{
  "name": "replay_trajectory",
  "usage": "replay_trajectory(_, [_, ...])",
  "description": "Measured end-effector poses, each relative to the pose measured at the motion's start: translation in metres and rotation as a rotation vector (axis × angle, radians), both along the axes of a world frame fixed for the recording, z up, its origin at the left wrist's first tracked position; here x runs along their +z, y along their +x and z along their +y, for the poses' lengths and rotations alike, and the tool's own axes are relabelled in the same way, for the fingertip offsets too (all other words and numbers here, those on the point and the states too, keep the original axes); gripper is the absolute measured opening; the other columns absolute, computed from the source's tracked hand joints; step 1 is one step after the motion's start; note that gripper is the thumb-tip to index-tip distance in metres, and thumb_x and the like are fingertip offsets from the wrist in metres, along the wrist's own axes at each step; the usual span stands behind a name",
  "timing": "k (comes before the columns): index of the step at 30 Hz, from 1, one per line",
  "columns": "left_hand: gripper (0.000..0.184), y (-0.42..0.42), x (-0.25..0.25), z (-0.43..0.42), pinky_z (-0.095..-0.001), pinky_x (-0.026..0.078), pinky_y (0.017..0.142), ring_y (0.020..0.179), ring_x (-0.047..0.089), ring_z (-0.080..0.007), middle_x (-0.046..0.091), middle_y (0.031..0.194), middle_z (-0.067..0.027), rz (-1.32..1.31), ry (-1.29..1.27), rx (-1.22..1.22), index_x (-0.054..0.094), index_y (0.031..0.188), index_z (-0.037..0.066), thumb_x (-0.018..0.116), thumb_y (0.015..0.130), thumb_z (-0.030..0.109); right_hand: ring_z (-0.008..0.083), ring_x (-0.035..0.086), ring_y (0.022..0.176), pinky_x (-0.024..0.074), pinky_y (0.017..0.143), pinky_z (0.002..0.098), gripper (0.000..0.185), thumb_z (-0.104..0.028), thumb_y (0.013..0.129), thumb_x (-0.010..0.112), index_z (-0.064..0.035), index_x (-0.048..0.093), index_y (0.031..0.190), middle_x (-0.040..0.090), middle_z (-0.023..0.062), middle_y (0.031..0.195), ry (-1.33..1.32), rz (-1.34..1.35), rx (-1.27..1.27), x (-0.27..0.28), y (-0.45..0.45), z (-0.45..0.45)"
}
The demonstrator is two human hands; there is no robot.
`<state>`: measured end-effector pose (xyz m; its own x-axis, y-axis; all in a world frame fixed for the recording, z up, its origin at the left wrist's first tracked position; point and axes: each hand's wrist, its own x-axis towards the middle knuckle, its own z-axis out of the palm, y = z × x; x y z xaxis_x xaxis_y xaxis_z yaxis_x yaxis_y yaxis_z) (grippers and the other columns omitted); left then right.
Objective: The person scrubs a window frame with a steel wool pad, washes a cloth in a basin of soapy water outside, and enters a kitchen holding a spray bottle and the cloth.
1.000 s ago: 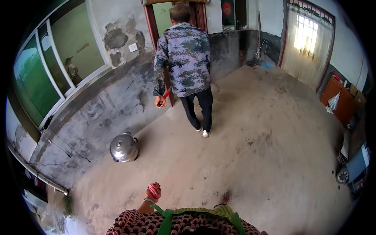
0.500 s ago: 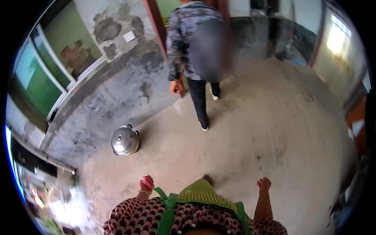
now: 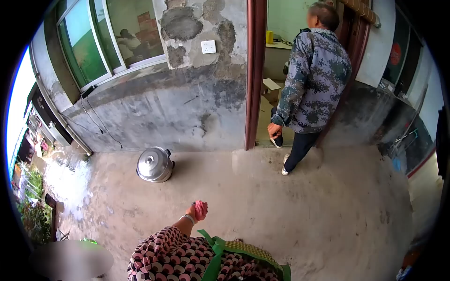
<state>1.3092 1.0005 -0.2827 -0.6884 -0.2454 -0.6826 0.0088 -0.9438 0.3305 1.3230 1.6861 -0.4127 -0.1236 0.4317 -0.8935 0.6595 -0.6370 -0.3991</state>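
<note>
My left hand [image 3: 193, 211] is closed round a crumpled pink-red cloth [image 3: 200, 210], held out in front of my patterned sleeve, with a pale band at the wrist. My right hand does not show. Beyond my left hand, a silver lidded pot [image 3: 155, 164] with dark handles stands on the concrete floor near the wall. Another person [image 3: 316, 79] in a camouflage jacket and dark trousers is at the doorway, one foot at the threshold, with one hand low at the side.
A reddish door frame [image 3: 250, 75] borders the doorway. Left of it are a stained wall with a white socket [image 3: 208, 47], a sliding window and hanging black cables [image 3: 99, 122]. Plants [image 3: 35, 220] and a bright wet patch lie at the far left.
The view has turned left, bringing the doorway and outdoor area further into sight. The other person has stepped up to the threshold. My right hand, seen half a second ago, has left the view.
</note>
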Motion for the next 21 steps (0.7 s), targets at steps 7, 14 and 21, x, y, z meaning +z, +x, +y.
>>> replay_trajectory(7, [0.029, -0.130, 0.001, 0.030, -0.0314, 0.047, 0.058, 0.071, 0.055, -0.0213, 0.058, 0.084, -0.0085, 0.160, 0.007, -0.062, 0.053, 0.095, 0.004, 0.036, 0.089, 0.027, 0.0288, 0.052, 0.082, 0.0485, 0.068, 0.0395, 0.020, -0.022, 0.084, 0.044, -0.0077, 0.049, 0.097, 0.054, 0.0124, 0.097, -0.203, 0.165, -0.030, -0.040, -0.132, 0.084])
replay_trajectory(14, [0.030, -0.195, -0.009, 0.043, -0.0258, 0.040, 0.049, 0.061, 0.050, -0.0150, 0.050, 0.068, -0.0007, 0.150, -0.633, -0.198, 0.051, 0.088, 0.003, 0.034, 0.086, 0.028, 0.0278, 0.053, 0.060, 0.0471, 0.051, 0.0373, 0.018, -0.010, 0.081, 0.050, -0.0009, 0.048, 0.096, 0.055, 0.0150, 0.087, 0.132, 0.183, 0.067, 0.072, -0.373, 0.011])
replay_trajectory(21, [0.031, -0.260, 0.044, 0.060, -0.0241, 0.037, 0.043, 0.053, 0.046, -0.0128, 0.046, 0.063, 0.0007, 0.140, -0.320, -0.023, 0.050, 0.087, 0.004, 0.037, 0.083, 0.032, 0.0296, 0.056, 0.078, 0.0495, 0.066, 0.0374, 0.028, -0.018, 0.083, 0.048, -0.0017, 0.046, 0.106, 0.053, 0.0162, 0.100, 0.035, 0.257, 0.339, 0.056, -0.548, -0.008])
